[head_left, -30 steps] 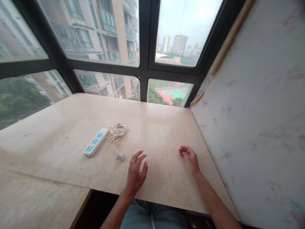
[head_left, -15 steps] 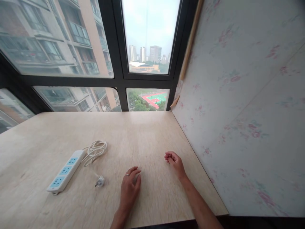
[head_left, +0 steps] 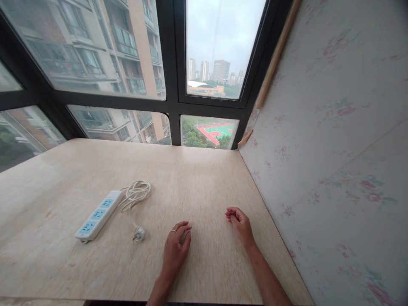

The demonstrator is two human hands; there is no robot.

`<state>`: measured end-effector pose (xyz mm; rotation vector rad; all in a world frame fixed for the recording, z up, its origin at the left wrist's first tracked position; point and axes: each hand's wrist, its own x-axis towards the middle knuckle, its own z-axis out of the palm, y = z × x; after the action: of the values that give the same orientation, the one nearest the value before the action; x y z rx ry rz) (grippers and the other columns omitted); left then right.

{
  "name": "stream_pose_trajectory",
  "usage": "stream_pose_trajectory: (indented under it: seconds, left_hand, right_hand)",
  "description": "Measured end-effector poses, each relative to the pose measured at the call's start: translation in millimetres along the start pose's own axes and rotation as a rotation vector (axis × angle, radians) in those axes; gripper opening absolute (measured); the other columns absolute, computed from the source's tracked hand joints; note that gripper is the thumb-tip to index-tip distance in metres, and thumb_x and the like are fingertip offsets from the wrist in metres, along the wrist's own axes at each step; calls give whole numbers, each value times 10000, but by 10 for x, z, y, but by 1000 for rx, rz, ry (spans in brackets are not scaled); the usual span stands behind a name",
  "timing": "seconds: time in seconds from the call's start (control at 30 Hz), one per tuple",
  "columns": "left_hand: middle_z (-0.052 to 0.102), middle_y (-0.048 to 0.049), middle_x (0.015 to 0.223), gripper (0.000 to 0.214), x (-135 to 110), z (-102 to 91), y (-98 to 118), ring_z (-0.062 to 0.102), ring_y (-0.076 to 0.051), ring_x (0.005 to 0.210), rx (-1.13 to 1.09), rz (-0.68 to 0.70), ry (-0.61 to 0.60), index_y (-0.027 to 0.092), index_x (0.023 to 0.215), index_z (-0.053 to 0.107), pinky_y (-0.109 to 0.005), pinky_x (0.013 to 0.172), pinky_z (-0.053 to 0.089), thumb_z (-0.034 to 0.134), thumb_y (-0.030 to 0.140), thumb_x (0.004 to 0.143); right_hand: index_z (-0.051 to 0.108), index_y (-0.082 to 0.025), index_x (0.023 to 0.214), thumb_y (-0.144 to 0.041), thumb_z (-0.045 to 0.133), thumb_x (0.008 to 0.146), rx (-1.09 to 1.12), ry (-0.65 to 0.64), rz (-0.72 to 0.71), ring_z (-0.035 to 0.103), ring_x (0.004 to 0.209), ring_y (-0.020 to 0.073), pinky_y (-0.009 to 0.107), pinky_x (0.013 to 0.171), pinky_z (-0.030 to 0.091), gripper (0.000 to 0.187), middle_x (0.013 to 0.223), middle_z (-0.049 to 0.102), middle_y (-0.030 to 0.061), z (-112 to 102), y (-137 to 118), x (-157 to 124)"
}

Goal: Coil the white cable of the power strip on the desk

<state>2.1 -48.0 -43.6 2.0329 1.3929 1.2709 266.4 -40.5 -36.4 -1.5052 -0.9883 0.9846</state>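
Fingers of the left hand are loosely bent, a gap separating them from the thumb; those of the right hand are curled inward, tips bunched together. To the left on the tabletop lies the white power strip, its looped cord beside its far end, its plug between strip and left hand.

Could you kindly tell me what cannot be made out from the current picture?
All in the head view:
Left hand: palm hidden by the back of the hand.
Right hand: inside hidden by its curled fingers.
Forearms: cut off by the bottom edge.
Three-socket power strip: underside hidden by its own body.
White cable: exact winding hidden by overlapping loops.
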Motion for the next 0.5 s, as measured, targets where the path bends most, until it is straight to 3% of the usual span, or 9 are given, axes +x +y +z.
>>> stream_pose_trajectory:
  seconds: [0.5]
  left_hand:
    - [648, -38, 1075, 178, -65, -3, 36, 624, -161, 999, -14, -27, 11, 209, 944, 662, -362, 842, 536, 503, 175, 872]
  right_hand:
    - [583, -60, 1075, -521, 562, 635, -24, 11, 70, 576, 891, 131, 222, 797, 506, 638, 1011, 579, 137, -16, -18, -40]
